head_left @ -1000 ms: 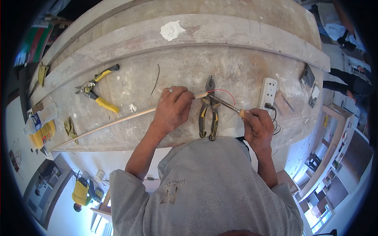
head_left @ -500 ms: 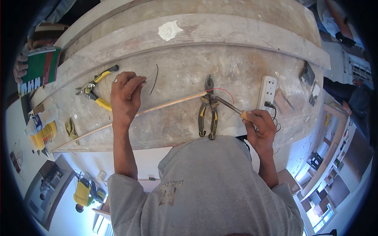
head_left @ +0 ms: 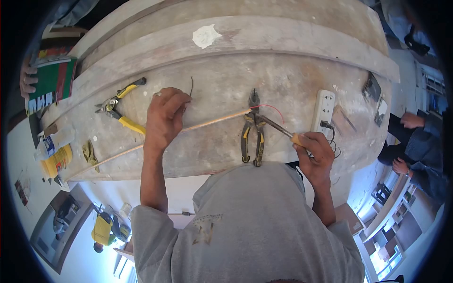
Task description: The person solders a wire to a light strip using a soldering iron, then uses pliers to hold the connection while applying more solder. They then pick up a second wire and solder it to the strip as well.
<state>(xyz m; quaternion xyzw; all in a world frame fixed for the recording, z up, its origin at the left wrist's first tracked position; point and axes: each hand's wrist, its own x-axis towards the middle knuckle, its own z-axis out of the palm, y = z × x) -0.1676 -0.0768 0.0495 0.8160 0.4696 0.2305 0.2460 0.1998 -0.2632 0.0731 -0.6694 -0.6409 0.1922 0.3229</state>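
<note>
My right hand (head_left: 315,154) grips the wooden handle of a soldering iron (head_left: 278,127); its metal shaft slants up to the pliers' jaws. These yellow-and-black combination pliers (head_left: 255,125) lie on the table, handles toward me. At their head ends a long, thin strip (head_left: 214,119), with a red wire (head_left: 272,109) curving from that end. Left of it, my left hand (head_left: 165,115) is closed in a pinch above the table, its fingertips at a short dark wire (head_left: 192,86). What the pinch holds is hidden. Beside that hand lie yellow-and-black snips (head_left: 115,106), handles spread.
A white power strip (head_left: 324,111) with a black plug lies at right. Long boards (head_left: 264,35) run along the far side. A bottle (head_left: 59,141), a yellow container (head_left: 57,160) and a crumpled cloth (head_left: 89,153) sit at left. Other people are at both sides; one hand holds a green box (head_left: 53,80).
My left hand has moved slightly right, now covering the lower part of the dark wire. The right hand and soldering iron stay nearly still. A person's hands have come into view at right.
</note>
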